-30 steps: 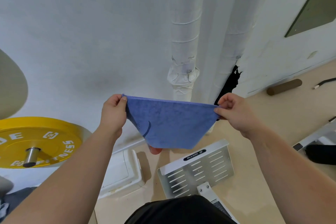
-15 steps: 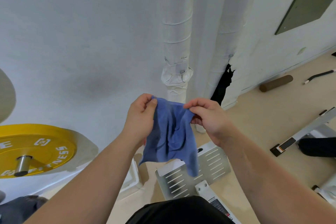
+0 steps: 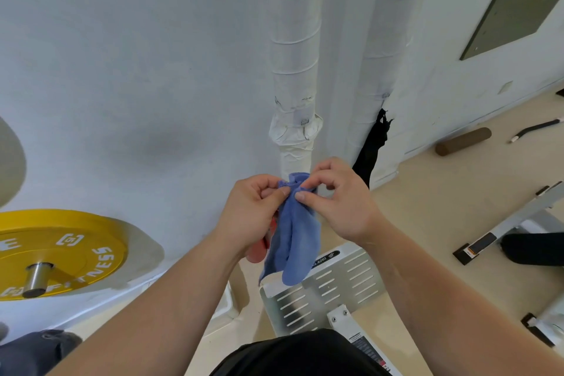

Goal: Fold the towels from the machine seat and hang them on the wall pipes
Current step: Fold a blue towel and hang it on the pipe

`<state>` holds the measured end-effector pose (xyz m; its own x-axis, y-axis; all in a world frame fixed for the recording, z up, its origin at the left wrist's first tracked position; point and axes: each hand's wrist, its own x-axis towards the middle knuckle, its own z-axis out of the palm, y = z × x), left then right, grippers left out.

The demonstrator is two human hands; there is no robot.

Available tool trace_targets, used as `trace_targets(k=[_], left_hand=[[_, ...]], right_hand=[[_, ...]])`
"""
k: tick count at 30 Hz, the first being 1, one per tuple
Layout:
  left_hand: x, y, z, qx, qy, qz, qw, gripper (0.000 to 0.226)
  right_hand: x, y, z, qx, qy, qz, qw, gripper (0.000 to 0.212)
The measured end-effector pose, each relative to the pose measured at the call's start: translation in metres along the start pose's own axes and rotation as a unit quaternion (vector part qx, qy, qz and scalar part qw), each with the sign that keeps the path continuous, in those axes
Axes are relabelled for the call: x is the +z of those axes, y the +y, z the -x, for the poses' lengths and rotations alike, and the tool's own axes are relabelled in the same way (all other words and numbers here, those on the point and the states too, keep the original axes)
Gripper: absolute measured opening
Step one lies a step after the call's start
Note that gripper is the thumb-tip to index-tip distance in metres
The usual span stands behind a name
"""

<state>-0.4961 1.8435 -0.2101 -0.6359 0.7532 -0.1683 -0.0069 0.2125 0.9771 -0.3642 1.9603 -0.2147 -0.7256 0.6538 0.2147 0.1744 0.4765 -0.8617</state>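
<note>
Head view: mid-fold, by the look of it. Small blue terry towel point(image 3: 293, 232) bunched lengthwise, top corners gathered between both hands, just in front of two white tape-wrapped vertical wall pipes point(image 3: 293, 40). Hangs in loose pleats above perforated white metal machine plate point(image 3: 329, 290), touching nothing below. Next move prob. calls for passing both corners to one hand, smoothing the fold flat, then reaching fwd to drape it on a pipe; no peg or ledge visible, so hanging spot unclear. Left hand point(image 3: 253, 210): forearm up from lower left, thumb + forefinger pinching towel's top edge, other fingers curled under; something red-orange point(image 3: 259, 249) peeking below palm, maybe another cloth, can't tell. Right hand point(image 3: 338, 201): forearm in from lower right, wrist bent inward, thumb + index tip nipping same edge, remaining fingers loosely curled. Hands nearly touching. Yellow weight plate point(image 3: 61, 253) at left by wall; black rag point(image 3: 370, 146) hanging beside right-hand pipe.
</note>
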Motion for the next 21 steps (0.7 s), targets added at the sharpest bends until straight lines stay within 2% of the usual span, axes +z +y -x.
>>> trace_targets(k=[2, 4, 6, 10, 15, 17, 21], left_hand=[[-0.005, -0.003, -0.005, 0.018, 0.039, -0.021, 0.999, 0.012], [-0.01, -0.004, -0.01, 0.035, 0.073, -0.024, 0.996, 0.012], [-0.01, -0.001, -0.009, 0.04, 0.061, -0.014, 0.997, 0.011], [0.0, 0.006, 0.004, 0.03, -0.01, 0.027, 0.999, 0.013], [0.001, 0.005, 0.004, -0.016, -0.05, 0.097, 0.994, 0.022], [0.002, 0.006, 0.004, -0.022, -0.056, 0.107, 0.992, 0.022], [-0.002, 0.005, 0.006, 0.002, -0.076, 0.092, 0.993, 0.009]], right_hand=[[-0.003, -0.002, 0.0, -0.038, -0.03, 0.02, 0.999, 0.015], [-0.005, -0.007, 0.001, -0.04, -0.088, 0.027, 0.995, 0.016], [-0.004, -0.01, 0.002, -0.038, -0.114, 0.007, 0.993, 0.016], [0.001, -0.011, 0.002, -0.042, -0.043, -0.043, 0.997, 0.018], [-0.001, -0.011, 0.001, -0.047, 0.012, -0.041, 0.998, 0.032], [-0.001, -0.012, 0.001, -0.055, 0.021, -0.045, 0.997, 0.031], [-0.002, -0.009, -0.003, -0.031, 0.031, -0.045, 0.998, 0.025]])
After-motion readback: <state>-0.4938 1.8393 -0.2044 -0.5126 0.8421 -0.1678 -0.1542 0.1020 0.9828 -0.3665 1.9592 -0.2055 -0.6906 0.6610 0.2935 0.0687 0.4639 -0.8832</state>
